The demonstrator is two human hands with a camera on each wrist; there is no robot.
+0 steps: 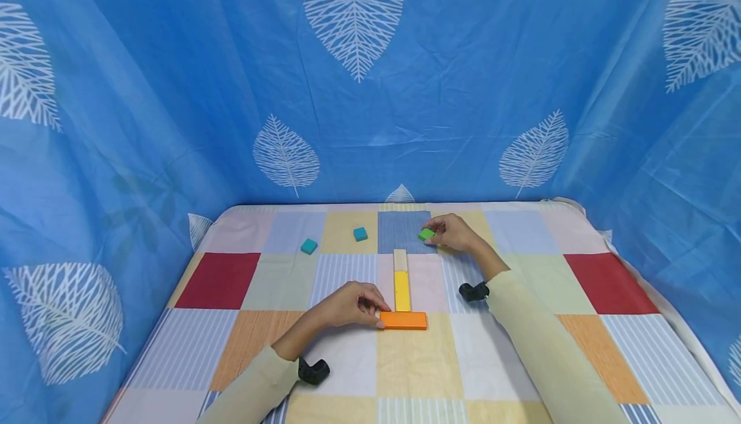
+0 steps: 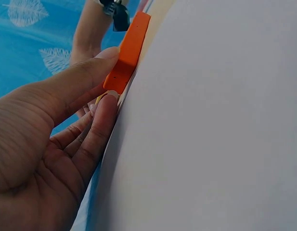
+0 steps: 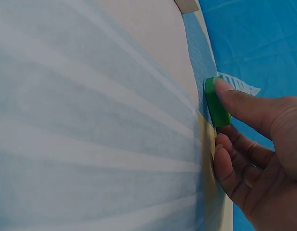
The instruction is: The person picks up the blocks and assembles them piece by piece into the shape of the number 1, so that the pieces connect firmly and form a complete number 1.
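Observation:
My left hand pinches the left end of an orange rectangular block; in the left wrist view the thumb lies on the near side of the orange block. A yellow block runs away from the orange one, with a pale wooden block at its far end, so the three form an upside-down T on the cloth. Farther back on the right, my right hand holds a small green block between thumb and fingers. The right wrist view shows the thumb against the green block.
Two small teal blocks, one at the left and a bluer one nearer the middle, lie toward the back. A patchwork cloth covers the table. Blue leaf-patterned curtains hang behind and on both sides.

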